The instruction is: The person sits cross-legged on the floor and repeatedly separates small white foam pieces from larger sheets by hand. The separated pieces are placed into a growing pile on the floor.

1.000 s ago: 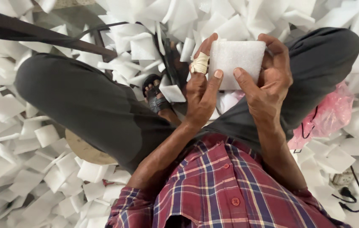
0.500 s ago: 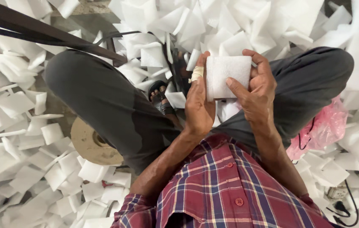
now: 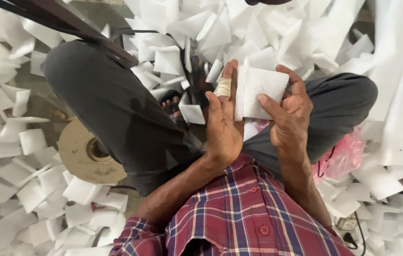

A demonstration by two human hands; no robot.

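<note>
A folded white foam sheet (image 3: 260, 93) is held up in front of me, above my lap. My right hand (image 3: 289, 118) grips its right edge, thumb across the front and fingers curled behind. My left hand (image 3: 223, 125) stands flat against the sheet's left edge, fingers straight and together, one finger wrapped in tan tape (image 3: 223, 87). I sit with my knees apart in dark grey trousers (image 3: 111, 111) and a red and blue plaid shirt (image 3: 239, 218).
Cut white foam pieces (image 3: 35, 189) lie heaped all around on the floor. A tan cardboard reel (image 3: 87, 151) lies by my left knee. A pink plastic bag (image 3: 343, 156) sits at my right hip. A sandalled foot (image 3: 172, 105) shows between my knees. A dark bar (image 3: 68, 19) crosses the upper left.
The foam sheet has turned from facing me broadly to a narrower, more upright hold. My left hand has flattened against its edge. The view has shifted slightly.
</note>
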